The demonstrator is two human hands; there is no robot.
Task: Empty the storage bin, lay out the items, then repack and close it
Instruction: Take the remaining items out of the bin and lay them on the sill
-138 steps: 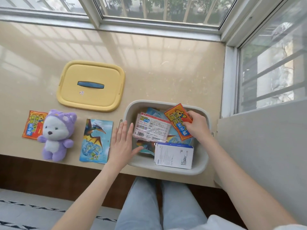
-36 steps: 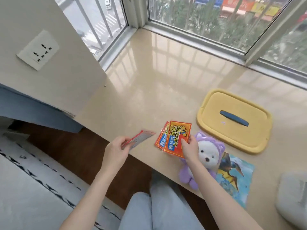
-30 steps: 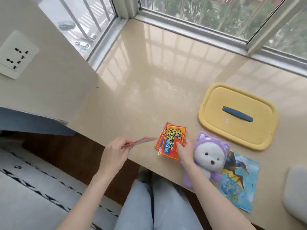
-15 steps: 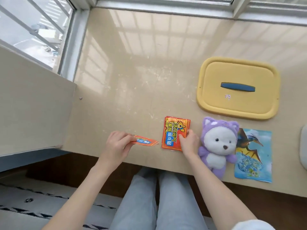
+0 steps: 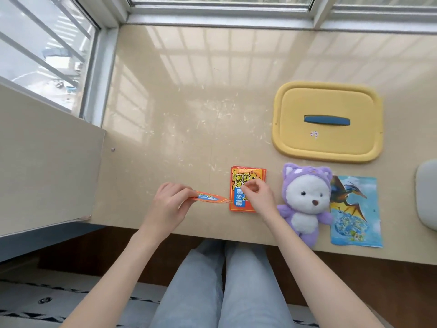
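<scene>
Layout stage. My left hand (image 5: pixel 170 204) pinches flat orange packet (image 5: pixel 209 199) left of purple plush bear (image 5: pixel 305 200), not yet flat on beige counter (image 5: pixel 189 102). My right hand (image 5: pixel 257 197) curls over orange packet stack (image 5: pixel 248 172) beside bear, grip unclear. Grey plastic bin (image 5: pixel 428 195) far right of bear, yellow lid (image 5: pixel 326 143) off; repacking, closing left.

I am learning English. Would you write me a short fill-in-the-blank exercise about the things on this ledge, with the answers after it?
1. The lid is ___, with a blue handle.
2. The toy wears a ___ hood.
3. The hand that pinches a single orange packet is the ___ one.
4. The toy lies on its ___, face up.

Answers: yellow; purple; left; back.
</scene>
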